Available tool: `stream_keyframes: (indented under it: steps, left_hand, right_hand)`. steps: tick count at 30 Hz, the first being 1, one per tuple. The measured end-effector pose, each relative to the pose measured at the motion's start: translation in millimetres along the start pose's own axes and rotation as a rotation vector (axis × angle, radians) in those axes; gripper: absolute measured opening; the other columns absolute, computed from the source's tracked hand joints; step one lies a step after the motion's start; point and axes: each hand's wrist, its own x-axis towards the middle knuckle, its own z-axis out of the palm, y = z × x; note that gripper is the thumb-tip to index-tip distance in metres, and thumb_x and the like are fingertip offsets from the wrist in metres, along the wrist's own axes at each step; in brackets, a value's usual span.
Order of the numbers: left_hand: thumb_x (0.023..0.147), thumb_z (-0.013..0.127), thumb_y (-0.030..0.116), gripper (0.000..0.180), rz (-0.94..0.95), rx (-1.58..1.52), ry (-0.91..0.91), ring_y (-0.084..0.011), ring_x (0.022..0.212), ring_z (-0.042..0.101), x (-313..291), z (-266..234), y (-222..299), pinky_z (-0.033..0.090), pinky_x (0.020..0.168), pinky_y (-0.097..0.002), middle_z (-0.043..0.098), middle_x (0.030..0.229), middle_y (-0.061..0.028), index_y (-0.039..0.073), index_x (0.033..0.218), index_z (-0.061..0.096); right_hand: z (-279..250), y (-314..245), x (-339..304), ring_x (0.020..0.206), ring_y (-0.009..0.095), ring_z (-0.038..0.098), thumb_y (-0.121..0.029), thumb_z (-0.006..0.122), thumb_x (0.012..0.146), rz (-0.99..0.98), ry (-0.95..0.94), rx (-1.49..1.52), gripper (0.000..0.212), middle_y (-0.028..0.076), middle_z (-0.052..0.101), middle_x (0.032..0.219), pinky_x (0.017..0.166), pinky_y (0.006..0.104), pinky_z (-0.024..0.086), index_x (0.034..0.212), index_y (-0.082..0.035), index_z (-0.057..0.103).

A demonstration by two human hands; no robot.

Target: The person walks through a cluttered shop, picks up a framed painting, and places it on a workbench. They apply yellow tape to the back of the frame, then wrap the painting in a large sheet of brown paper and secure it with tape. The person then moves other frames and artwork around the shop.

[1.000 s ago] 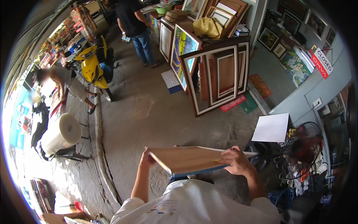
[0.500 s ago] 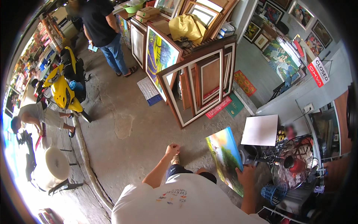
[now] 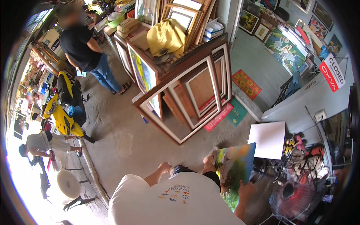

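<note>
At my right side hangs an unframed canvas painting [image 3: 231,168] with green foliage, yellow and orange patches and a blue edge. My right hand [image 3: 246,189] is closed on its right edge. In front of my shirt, my left hand [image 3: 164,167] is loosely curled, with nothing seen in it. Ahead of me stand several empty wooden picture frames [image 3: 159,120] with white inner borders, leaning together against a stack. My foot [image 3: 210,155] shows just left of the canvas.
A white board [image 3: 267,139] leans near the doorway on the right, with a fan [image 3: 294,198] below it. Mats [image 3: 245,84] lie by the doorsill. A yellow motorbike [image 3: 63,116] stands left. One person in black [image 3: 77,47] stands ahead; another [image 3: 47,142] bends near a round stool.
I have moved forward, and the frames appear closer. The canvas has swung beside my leg, still in my right hand. The person in black now shows further left.
</note>
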Motion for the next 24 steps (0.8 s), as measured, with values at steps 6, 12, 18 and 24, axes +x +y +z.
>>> stream_keyframes:
  steps: [6, 12, 18, 24]
  left_hand:
    - [0.09, 0.06, 0.018, 0.013, -0.051, -0.879, 0.178, -0.0161, 0.055, 0.063, 113.5, -155.4, 105.7, 0.046, 0.043, -0.0304, 0.065, 0.068, -0.0033, 0.007, 0.09, 0.067]
    - [0.095, 0.058, 0.026, 0.024, 0.054, -1.132, 0.357, -0.0102, 0.065, 0.061, 152.5, -304.0, 249.3, 0.048, 0.054, -0.0263, 0.064, 0.075, -0.0028, 0.003, 0.094, 0.066]
    - [0.093, 0.057, 0.02, 0.014, -0.034, -1.145, -0.086, -0.0094, 0.058, 0.055, 218.3, -334.4, 266.9, 0.042, 0.045, -0.0261, 0.054, 0.067, -0.0004, 0.01, 0.083, 0.059]
    - [0.093, 0.057, 0.029, 0.02, -0.328, -0.907, -0.195, -0.0119, 0.048, 0.052, 299.8, -407.9, 262.3, 0.036, 0.038, -0.0237, 0.055, 0.066, -0.0008, 0.013, 0.082, 0.058]
  right_hand:
    - [-13.4, -14.5, 133.5, 0.073, 0.045, 0.062, -0.036, 0.073, 0.081, -0.116, 0.226, -0.064, 0.038, 0.022, 0.066, 0.076, 0.071, 0.0531, 0.045, 0.086, 0.001, 0.071]
    - [-63.2, -47.1, 289.6, 0.075, 0.043, 0.061, -0.036, 0.07, 0.083, -0.07, 0.21, 0.079, 0.044, 0.023, 0.063, 0.072, 0.079, 0.0505, 0.042, 0.073, 0.006, 0.066]
    - [-85.3, -57.1, 432.8, 0.079, 0.037, 0.062, -0.029, 0.068, 0.084, 0.025, 0.194, 0.038, 0.032, 0.019, 0.065, 0.072, 0.079, 0.047, 0.04, 0.074, 0.002, 0.069]
    - [-139.3, -80.6, 576.0, 0.067, 0.045, 0.06, -0.03, 0.072, 0.082, 0.006, 0.332, 0.149, 0.036, 0.025, 0.061, 0.067, 0.066, 0.0497, 0.045, 0.069, 0.004, 0.066]
